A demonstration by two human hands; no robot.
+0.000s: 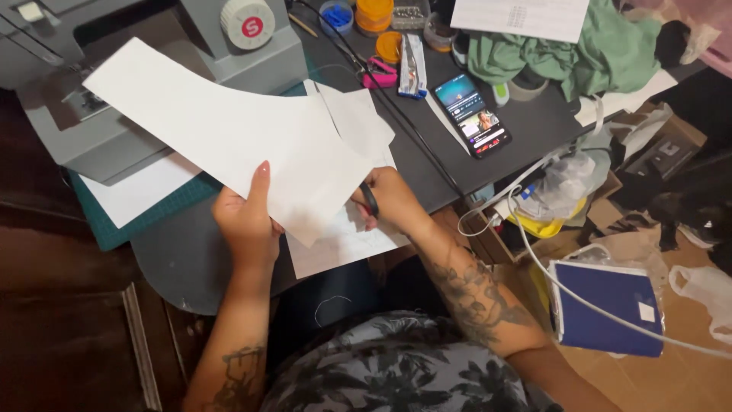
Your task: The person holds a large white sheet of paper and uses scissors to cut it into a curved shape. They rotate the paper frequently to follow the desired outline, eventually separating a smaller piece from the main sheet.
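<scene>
My left hand [245,221] holds up a large white paper piece [229,130] with a curved edge, thumb behind it and a finger on its front. My right hand [390,200] grips black-handled scissors [370,200], whose blades are hidden under the paper. More white paper [343,244] lies flat below on the dark grey table [179,263]. Both forearms are tattooed.
A grey sewing machine [213,53] stands at the back left on a green cutting mat [145,217]. A lit phone [473,114], small containers [374,15], green cloth [602,53] and a black cable [412,130] lie on the table. Right of it: a blue box [606,305], white cable, bags.
</scene>
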